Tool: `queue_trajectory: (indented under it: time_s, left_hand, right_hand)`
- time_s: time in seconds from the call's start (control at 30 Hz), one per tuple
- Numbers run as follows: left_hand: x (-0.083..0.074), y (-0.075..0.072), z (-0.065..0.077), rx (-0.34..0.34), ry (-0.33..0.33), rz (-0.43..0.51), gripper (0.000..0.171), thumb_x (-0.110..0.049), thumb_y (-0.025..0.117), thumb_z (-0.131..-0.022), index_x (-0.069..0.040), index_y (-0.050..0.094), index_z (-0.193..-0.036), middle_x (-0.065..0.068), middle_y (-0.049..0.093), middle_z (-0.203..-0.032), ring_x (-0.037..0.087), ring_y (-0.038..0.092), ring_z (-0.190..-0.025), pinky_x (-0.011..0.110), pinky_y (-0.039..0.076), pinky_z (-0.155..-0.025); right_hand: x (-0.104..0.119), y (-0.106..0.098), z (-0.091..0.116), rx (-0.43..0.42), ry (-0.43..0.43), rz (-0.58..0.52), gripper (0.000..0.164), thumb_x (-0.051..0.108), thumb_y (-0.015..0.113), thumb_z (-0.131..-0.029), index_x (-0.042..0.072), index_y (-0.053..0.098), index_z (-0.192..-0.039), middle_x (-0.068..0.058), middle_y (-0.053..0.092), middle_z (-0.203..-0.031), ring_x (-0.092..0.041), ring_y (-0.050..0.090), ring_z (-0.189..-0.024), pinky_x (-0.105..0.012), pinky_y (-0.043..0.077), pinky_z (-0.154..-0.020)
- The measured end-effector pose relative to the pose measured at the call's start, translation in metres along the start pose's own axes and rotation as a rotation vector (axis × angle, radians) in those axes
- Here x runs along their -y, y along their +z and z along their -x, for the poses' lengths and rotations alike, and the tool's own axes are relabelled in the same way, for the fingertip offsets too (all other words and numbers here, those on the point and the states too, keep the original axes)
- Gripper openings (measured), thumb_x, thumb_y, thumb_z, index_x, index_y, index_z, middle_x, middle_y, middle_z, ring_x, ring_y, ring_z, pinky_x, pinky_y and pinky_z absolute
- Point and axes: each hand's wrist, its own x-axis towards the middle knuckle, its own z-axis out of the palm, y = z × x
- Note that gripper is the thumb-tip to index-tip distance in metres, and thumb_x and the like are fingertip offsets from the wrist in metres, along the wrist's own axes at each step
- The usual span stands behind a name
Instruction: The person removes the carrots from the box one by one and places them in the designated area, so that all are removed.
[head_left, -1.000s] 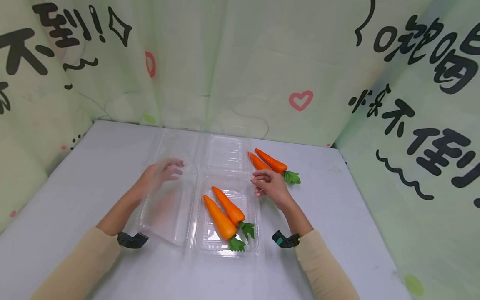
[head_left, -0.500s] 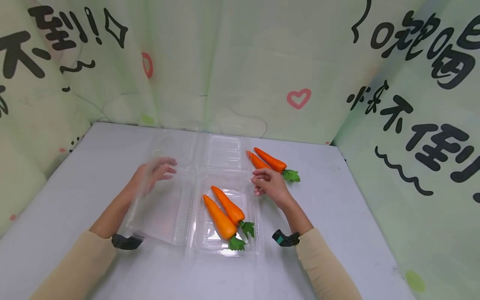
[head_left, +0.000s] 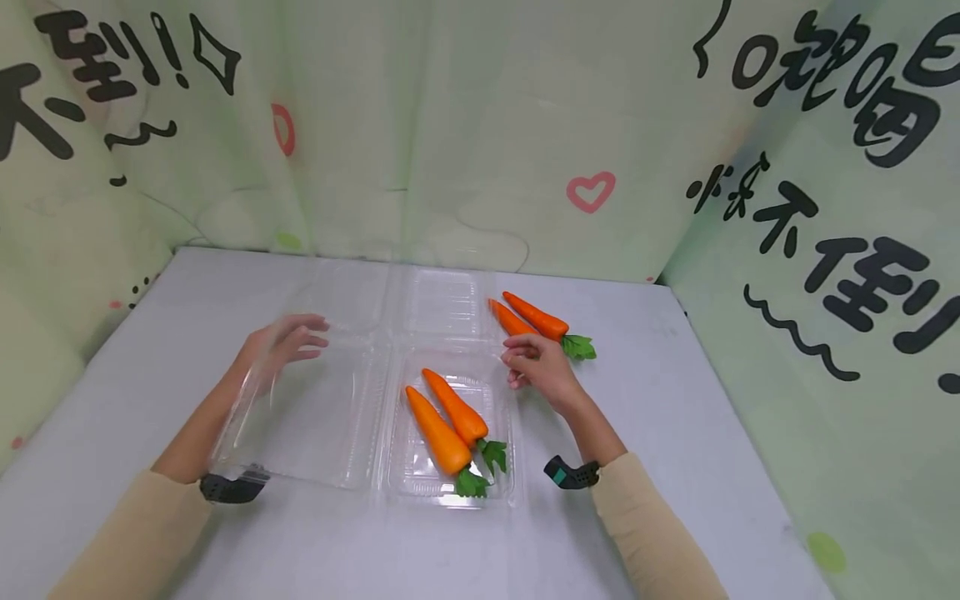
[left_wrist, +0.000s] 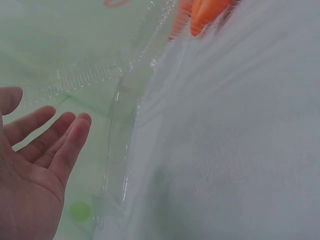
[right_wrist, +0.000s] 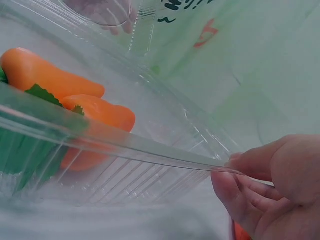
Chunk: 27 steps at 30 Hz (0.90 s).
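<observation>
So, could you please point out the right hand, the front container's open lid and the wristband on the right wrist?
Right hand (head_left: 542,367), head view: middle of the hand.
Open lid (head_left: 322,421), head view: middle of its clear panel.
Right wristband (head_left: 579,477), head view: black part beside the teal patch.

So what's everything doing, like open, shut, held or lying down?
Near box, open
Near lid, tilted
Front carrots, lying in the near box
Back carrots, lying on the table
Far box, looks open
Left grip, loosely open
Right grip, pinching the near box's rim
Wristbands, worn
Curtain, hanging
</observation>
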Motion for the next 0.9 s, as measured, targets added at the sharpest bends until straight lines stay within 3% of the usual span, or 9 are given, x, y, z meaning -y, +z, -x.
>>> queue_trajectory:
  time_s: [0.07, 0.13, 0.27, 0.67, 0.9]
  left_hand:
    - [0.003, -0.003, 0.002, -0.008, 0.021, 0.008, 0.036, -0.011, 0.041, -0.103, 0.014, 0.048, -0.128, -0.016, 0.059, -0.112, -0.005, 0.062, -0.099, 0.013, 0.052, -0.086]
    - [0.009, -0.007, 0.004, -0.011, 0.048, 0.013, 0.036, -0.011, 0.040, -0.103, 0.015, 0.048, -0.127, -0.022, 0.058, -0.110, -0.004, 0.063, -0.099, 0.012, 0.052, -0.086]
    - [0.020, -0.014, 0.009, -0.005, 0.091, 0.032, 0.035, -0.009, 0.038, -0.103, 0.015, 0.047, -0.127, -0.020, 0.060, -0.114, -0.001, 0.064, -0.102, 0.012, 0.051, -0.088]
    - [0.043, -0.030, 0.017, 0.016, 0.117, 0.036, 0.039, -0.011, 0.031, -0.106, 0.015, 0.045, -0.130, -0.020, 0.060, -0.119, 0.004, 0.065, -0.107, 0.013, 0.052, -0.088]
    - [0.039, -0.039, 0.021, -0.025, 0.076, 0.020, 0.041, -0.018, 0.030, -0.107, 0.010, 0.048, -0.131, -0.017, 0.062, -0.119, 0.001, 0.064, -0.106, 0.013, 0.052, -0.087]
  right_hand:
    - [0.001, 0.001, 0.000, -0.003, -0.010, 0.002, 0.039, 0.012, 0.063, -0.094, -0.002, 0.054, -0.129, -0.018, 0.061, -0.105, -0.015, 0.061, -0.062, -0.021, 0.057, -0.061]
    - [0.001, 0.001, 0.000, -0.007, -0.017, -0.001, 0.037, 0.011, 0.063, -0.093, -0.002, 0.055, -0.127, -0.016, 0.061, -0.102, -0.015, 0.061, -0.062, -0.021, 0.057, -0.061]
    - [0.001, 0.002, 0.000, -0.008, -0.021, -0.011, 0.036, 0.010, 0.063, -0.093, -0.002, 0.056, -0.126, -0.016, 0.061, -0.101, -0.015, 0.061, -0.062, -0.022, 0.058, -0.061]
    - [-0.001, 0.004, -0.001, -0.028, 0.014, -0.013, 0.039, 0.010, 0.065, -0.092, 0.001, 0.054, -0.129, -0.013, 0.061, -0.099, -0.016, 0.061, -0.061, -0.024, 0.058, -0.061]
    - [0.003, 0.007, -0.002, -0.037, 0.002, 0.003, 0.040, 0.011, 0.065, -0.092, 0.004, 0.053, -0.130, -0.013, 0.062, -0.101, -0.016, 0.062, -0.062, -0.025, 0.059, -0.062]
